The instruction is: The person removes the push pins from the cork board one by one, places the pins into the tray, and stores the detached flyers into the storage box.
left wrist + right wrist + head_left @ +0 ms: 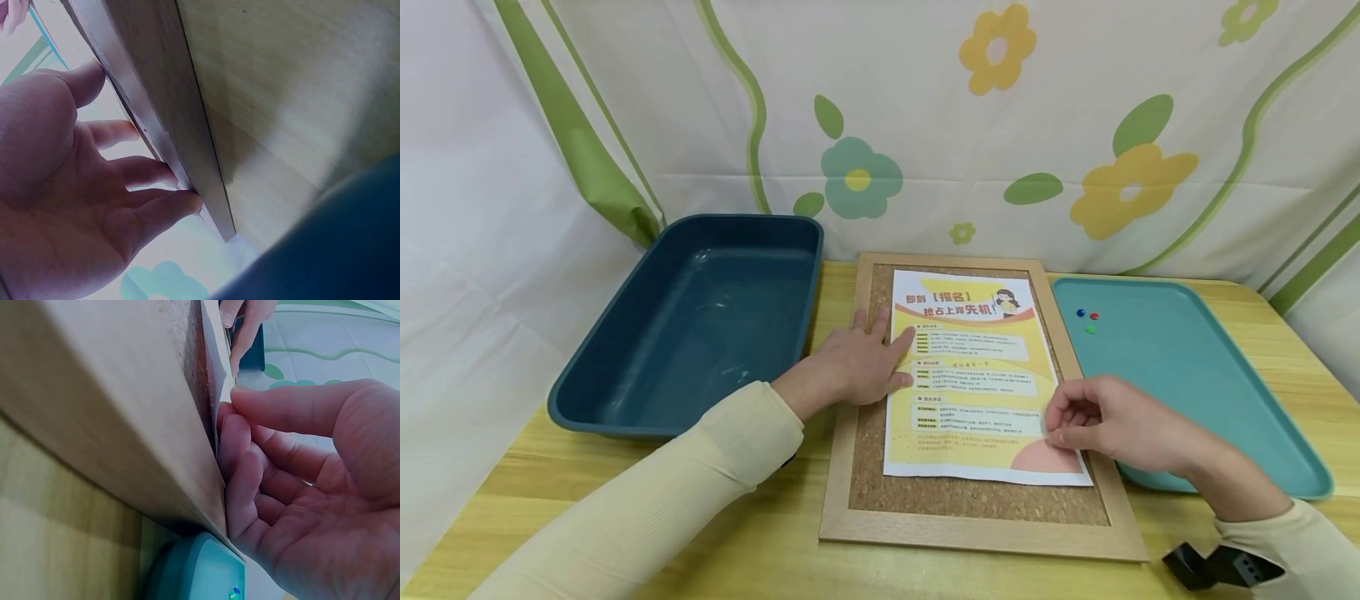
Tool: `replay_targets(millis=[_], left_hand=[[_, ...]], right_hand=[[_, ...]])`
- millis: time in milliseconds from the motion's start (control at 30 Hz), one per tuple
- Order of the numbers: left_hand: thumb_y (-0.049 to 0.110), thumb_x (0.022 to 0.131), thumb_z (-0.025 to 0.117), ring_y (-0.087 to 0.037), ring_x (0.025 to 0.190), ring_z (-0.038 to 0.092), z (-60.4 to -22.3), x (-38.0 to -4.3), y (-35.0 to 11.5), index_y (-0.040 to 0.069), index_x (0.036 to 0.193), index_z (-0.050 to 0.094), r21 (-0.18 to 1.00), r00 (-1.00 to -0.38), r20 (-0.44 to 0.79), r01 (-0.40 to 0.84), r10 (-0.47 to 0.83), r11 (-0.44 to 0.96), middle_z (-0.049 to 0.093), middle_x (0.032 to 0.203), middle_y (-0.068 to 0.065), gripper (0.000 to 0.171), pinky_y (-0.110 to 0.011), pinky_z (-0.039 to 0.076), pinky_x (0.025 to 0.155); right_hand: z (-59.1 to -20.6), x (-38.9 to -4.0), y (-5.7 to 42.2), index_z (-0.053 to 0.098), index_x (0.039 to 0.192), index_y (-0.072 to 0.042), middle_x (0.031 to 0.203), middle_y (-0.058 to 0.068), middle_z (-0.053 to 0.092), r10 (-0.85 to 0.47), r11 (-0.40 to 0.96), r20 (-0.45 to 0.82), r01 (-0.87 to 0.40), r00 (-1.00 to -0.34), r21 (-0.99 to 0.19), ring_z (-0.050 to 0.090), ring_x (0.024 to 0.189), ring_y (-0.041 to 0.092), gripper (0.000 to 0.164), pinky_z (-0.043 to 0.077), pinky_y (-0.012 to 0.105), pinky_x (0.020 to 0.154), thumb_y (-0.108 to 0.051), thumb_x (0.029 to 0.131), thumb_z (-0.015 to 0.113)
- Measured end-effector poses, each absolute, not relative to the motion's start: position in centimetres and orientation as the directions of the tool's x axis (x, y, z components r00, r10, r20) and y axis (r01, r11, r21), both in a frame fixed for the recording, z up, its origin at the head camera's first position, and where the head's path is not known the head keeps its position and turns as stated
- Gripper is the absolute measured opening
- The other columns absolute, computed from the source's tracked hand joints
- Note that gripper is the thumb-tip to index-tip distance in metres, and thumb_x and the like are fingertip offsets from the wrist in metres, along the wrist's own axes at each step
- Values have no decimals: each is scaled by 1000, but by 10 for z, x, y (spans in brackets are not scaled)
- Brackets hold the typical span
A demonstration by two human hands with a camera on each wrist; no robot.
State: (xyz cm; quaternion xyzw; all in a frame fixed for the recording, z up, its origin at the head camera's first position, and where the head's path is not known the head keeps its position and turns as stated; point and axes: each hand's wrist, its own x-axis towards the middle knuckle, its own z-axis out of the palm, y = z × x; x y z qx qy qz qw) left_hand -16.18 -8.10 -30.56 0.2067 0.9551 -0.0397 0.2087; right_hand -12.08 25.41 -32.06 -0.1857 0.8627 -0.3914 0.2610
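A printed yellow poster lies on a wood-framed cork board, a strip of cork showing below it. My left hand rests spread on the board's left side, thumb and a fingertip at the poster's left edge and other fingers over the frame. In the left wrist view those fingers reach the frame's edge. With thumb and curled fingers, my right hand pinches the poster's right edge near its lower corner. The right wrist view shows the paper edge slightly raised from the cork.
A deep dark-blue basin stands left of the board. On the right, a teal tray lies beside the frame, with a blue pin, a red pin and a green pin in it. A flowered curtain hangs behind the table.
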Motion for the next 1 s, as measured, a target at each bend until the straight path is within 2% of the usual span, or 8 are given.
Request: replay_targets(millis=[533, 1000], left_hand=[[58, 111, 38, -50, 163, 10, -305, -162, -81, 25, 173, 9, -1, -827, -417, 415, 377, 910, 4, 179, -21, 75, -59, 40, 122], [58, 112, 38, -50, 163, 10, -305, -162, -81, 24, 173, 10, -1, -826, -413, 421, 383, 907, 4, 179, -21, 76, -59, 40, 122]], right_hand=[[-319, -129, 252, 71, 100, -7, 90, 5, 66, -450, 654, -277, -102, -849, -750, 59, 79, 10, 8, 51, 25, 69, -12, 97, 76], [-317, -133, 250, 71, 101, -6, 93, 6, 67, -433, 656, -259, -105, -864, -747, 59, 81, 11, 7, 51, 26, 69, -11, 97, 74]])
